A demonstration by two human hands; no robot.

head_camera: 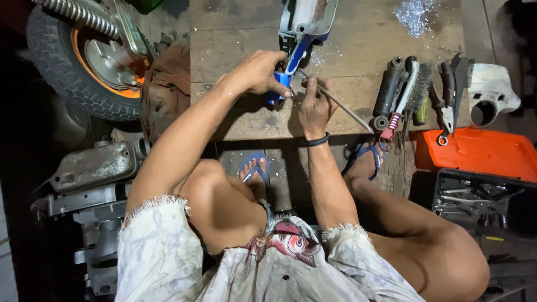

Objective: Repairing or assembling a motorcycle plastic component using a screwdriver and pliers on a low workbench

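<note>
A blue and silver metal part [305, 25] lies on a low wooden bench [235, 45]. My left hand [260, 72] grips the part's blue near end and presses it to the wood. My right hand [314, 103] holds a thin metal rod-like tool [341, 105] slanted, with its tip at the blue end beside my left fingers. A black band circles my right wrist. Metal filings glitter on the bench around the part.
A shock absorber, wire brush, pliers and other tools [417, 89] lie at the bench's right end, beside a grey casting [492, 92]. An orange toolbox [475, 151] stands open lower right. A motorcycle wheel [84, 56] and an engine block [92, 168] are to the left.
</note>
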